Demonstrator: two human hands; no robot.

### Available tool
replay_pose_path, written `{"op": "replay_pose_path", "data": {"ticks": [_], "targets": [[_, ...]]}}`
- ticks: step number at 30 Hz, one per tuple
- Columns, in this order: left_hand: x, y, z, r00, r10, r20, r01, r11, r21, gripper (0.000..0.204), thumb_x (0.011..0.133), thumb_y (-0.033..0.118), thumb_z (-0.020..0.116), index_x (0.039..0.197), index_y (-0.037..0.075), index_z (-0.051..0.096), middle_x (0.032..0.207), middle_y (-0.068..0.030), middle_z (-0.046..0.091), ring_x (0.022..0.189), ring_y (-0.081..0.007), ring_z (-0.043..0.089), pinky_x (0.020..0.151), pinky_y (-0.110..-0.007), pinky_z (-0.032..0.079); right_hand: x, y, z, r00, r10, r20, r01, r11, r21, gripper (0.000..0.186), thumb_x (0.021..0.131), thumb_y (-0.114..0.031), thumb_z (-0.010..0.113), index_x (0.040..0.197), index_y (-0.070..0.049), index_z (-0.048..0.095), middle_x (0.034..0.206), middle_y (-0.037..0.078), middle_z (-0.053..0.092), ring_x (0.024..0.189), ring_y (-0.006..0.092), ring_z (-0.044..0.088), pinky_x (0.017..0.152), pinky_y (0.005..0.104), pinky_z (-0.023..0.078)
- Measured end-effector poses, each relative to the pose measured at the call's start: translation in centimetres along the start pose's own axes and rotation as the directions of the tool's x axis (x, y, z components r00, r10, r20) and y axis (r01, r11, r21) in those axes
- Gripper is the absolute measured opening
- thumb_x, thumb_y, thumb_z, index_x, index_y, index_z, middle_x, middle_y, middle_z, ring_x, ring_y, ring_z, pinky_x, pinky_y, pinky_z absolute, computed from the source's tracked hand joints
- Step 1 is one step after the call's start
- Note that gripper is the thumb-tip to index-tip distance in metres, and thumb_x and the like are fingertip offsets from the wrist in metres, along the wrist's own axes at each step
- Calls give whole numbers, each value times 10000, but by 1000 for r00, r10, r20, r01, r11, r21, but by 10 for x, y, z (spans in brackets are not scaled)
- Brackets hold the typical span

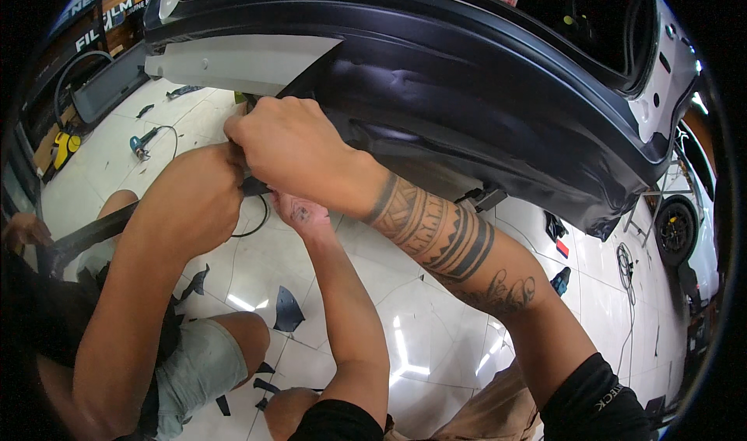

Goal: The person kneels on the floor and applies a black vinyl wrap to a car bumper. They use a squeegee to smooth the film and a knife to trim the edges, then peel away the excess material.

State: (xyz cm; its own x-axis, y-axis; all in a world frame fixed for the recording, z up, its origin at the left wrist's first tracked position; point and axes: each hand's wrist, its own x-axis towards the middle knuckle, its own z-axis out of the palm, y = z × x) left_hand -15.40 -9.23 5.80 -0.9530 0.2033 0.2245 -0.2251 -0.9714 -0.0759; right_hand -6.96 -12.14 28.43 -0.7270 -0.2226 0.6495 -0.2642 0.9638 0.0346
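Evidently, a satin black, lightly rippled sheet (467, 122) covers most of the long curved car bumper (241, 56), whose left stretch shows bare pale silver. At that end, the person's tattooed right hand (288, 141) is curled into a fist just below the bare stretch; whatever lies inside the fingers is hidden. The left hand (302, 211) is lower, partly covered by the right wrist, so its opening and grip cannot be told. A co-worker's clenched hand (206, 196) is beside the right one, near a dark, bar-like strip (101, 235) slanting off to the left. Farther out, a teal heat gun (143, 142) and jagged black scraps (289, 310) lie on glossy white floor tiles (428, 285), and a white car's black wheel (675, 229) stands at right.
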Motion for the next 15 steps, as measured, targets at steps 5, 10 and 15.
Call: {"op": "replay_pose_path", "data": {"ticks": [5, 10, 15], "targets": [[-17, -2, 9, 1000, 29, -2, -28, 974, 224, 533, 971, 409, 376, 1357, 43, 399, 1345, -122, 488, 1206, -291, 499, 995, -427, 420, -9, -5, -5, 1000, 29, -5, -29, 999, 43, 110, 704, -82, 593, 767, -20, 659, 682, 204, 625, 624, 369, 632, 567, 432, 506], [-30, -5, 37, 997, -5, -76, 10, 998, 70, 422, 919, 329, 481, 1221, 48, 573, 1190, -88, 615, 1105, -259, 564, 923, -376, 459, -14, -4, -9, 998, 55, -38, -55, 998, 10, 102, 693, -70, 594, 751, -20, 662, 673, 205, 624, 618, 365, 631, 554, 430, 497], [-36, -4, 76, 988, 0, -152, 16, 995, 99, 430, 904, 318, 501, 1216, 27, 560, 1195, -113, 602, 1117, -262, 553, 939, -384, 443, -25, -1, -10, 994, 68, -90, -65, 997, 31, 141, 683, -120, 604, 704, -7, 685, 688, 203, 642, 631, 344, 663, 580, 429, 524]]}}
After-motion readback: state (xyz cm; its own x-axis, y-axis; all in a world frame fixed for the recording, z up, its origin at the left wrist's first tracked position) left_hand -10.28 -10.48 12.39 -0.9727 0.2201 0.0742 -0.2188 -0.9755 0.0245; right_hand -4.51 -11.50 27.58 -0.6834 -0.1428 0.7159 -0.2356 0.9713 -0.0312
